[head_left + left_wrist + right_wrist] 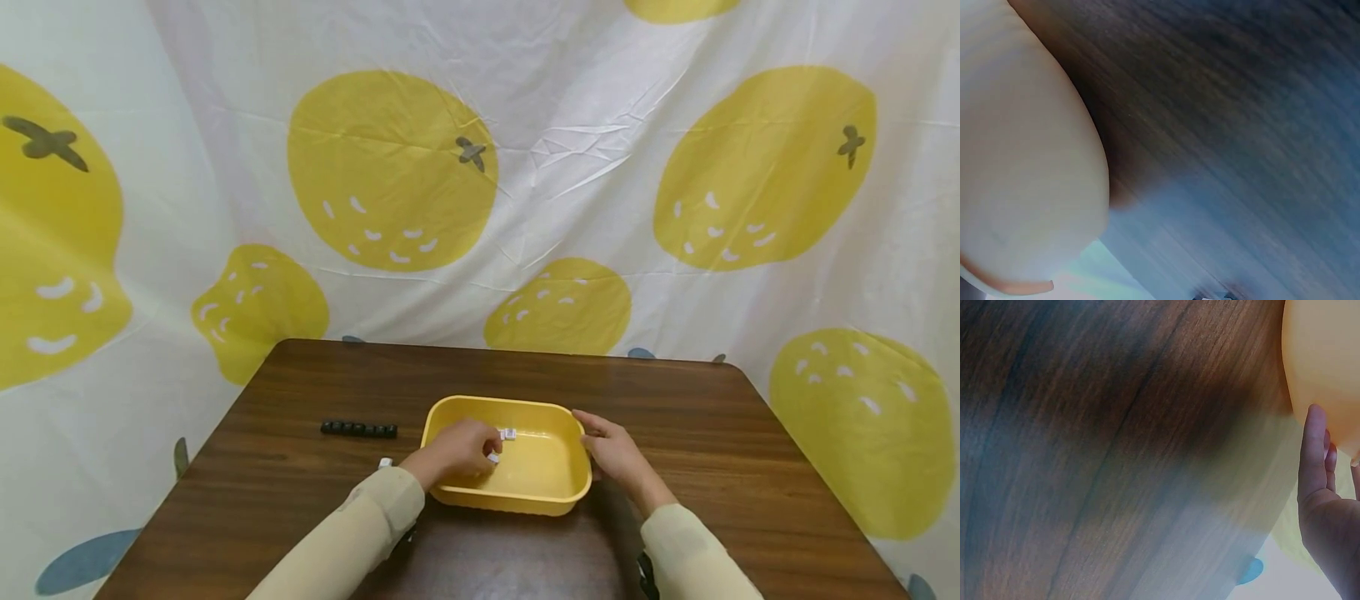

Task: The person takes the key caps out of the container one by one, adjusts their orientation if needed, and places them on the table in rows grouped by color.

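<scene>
A yellow plastic basin (517,502) stands on the wooden table. Inside it, near the left end, my left hand (457,450) reaches down with bent fingers and pinches a small white block (492,458), partly hidden by the fingertips. Other small white blocks (510,434) lie on the basin floor just beyond that hand. At the basin's right end my right hand (618,454) holds the rim. In the right wrist view, the fingers (1314,450) of that hand lie along the basin's outer wall (1322,362). The left wrist view shows the basin's side (1029,156) but not the left hand.
A straight row of small black blocks (358,429) lies on the table (675,400) left of the basin. A loose white block (385,462) sits near the left sleeve. Behind the table's far edge hangs a white cloth (570,167) printed with yellow lemons.
</scene>
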{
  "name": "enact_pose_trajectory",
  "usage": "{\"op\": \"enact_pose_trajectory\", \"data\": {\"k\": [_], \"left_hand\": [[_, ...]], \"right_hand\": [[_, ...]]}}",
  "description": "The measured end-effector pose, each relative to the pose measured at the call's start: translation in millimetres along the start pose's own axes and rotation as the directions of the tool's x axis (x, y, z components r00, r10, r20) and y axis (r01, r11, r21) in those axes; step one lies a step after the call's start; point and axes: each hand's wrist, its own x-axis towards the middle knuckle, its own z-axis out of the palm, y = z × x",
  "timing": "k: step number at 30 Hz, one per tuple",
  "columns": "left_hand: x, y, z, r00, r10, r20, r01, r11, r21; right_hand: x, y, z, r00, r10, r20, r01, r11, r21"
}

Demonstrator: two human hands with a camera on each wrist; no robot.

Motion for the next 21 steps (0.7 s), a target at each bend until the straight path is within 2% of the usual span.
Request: {"op": "enact_pose_trajectory", "data": {"k": [4,8,15,21], "left_hand": [[-0.2,-0.5,-0.5,1.000,0.019,0.000,-0.019,1.000,-0.013],[-0.5,-0.1,-1.3,1.000,0.009,0.016,-0.008,0.999,-0.048],[0.3,-0.1,-2.3,1.000,0.018,0.020,-0.017,0.999,-0.046],[0.4,0.2,-1.2,1.000,0.003,0.014,-0.002,0.998,-0.064]], "right_hand": [[0.4,0.9,0.0,1.000,-0.001,-0.006,0.001,1.000,-0.006],[0.7,1.7,0.2,1.000,0.000,-0.009,0.000,1.000,-0.004],[0.1,0.3,0.2,1.000,0.007,-0.003,-0.007,1.000,0.013],[0.8,0.7,0.5,1.000,0.006,0.000,-0.006,1.000,0.025]]}}
